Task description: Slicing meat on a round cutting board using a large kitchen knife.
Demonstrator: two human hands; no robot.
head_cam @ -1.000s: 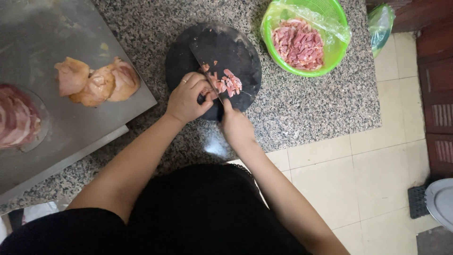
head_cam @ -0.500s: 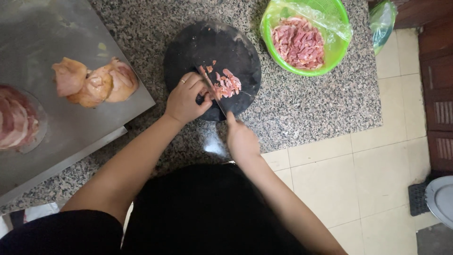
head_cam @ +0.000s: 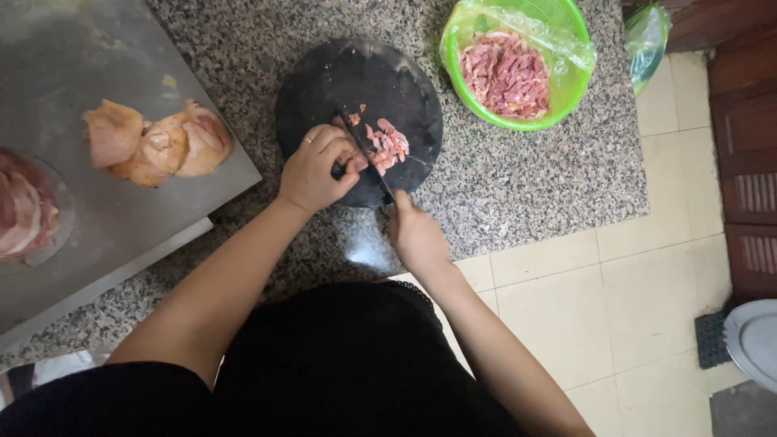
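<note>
The right hand (head_cam: 417, 235) has drawn back off the round black cutting board (head_cam: 324, 89) to the counter's (head_cam: 526, 186) near edge, pulling the knife (head_cam: 366, 154) toward the person through the meat pieces (head_cam: 388, 144)

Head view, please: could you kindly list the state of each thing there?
Left hand: pressing meat down on the board.
Right hand: closed on the knife handle.
Knife: blade down on the meat.
Chopping board: bears cut meat pieces.
Green bowl: bag-lined, holding sliced meat.
Chicken pieces: whole, on metal tray.
</note>
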